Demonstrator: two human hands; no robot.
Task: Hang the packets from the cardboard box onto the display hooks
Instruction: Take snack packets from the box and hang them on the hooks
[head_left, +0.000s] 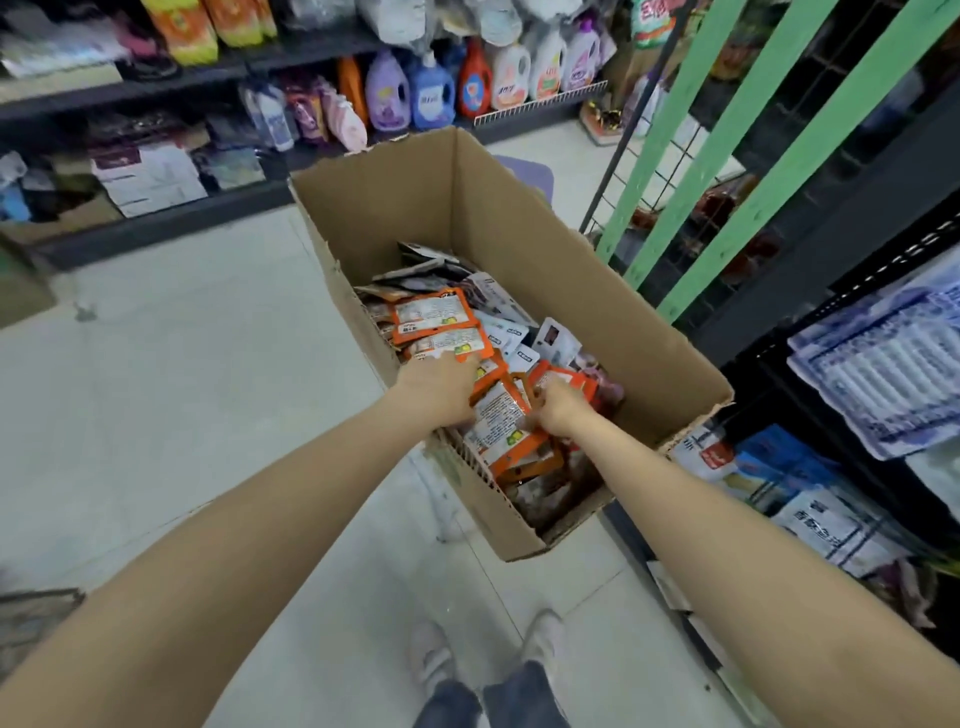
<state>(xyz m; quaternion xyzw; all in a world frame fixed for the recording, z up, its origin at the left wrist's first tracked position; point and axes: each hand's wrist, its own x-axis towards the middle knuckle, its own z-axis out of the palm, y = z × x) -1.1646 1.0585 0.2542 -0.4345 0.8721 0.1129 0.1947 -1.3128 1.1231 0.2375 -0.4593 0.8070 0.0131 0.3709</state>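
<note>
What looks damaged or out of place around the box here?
The cardboard box has ragged, torn top edges, roughest on its left wall. The packets inside lie in a jumbled heap, not stacked. Both hands, left hand and right hand, are in the heap.

— Can you see what the left hand (439, 387) has hold of in the cardboard box (524, 218)?

— No, its fingers are buried among the orange packets (434, 317). The right hand (558, 408) hides its fingertips too.

— And the print on the packets?

— Too small to read. The detergent bottles (431, 93) are blurred, and the hanging blue packs (883, 364) are cut off by the right edge.
</note>
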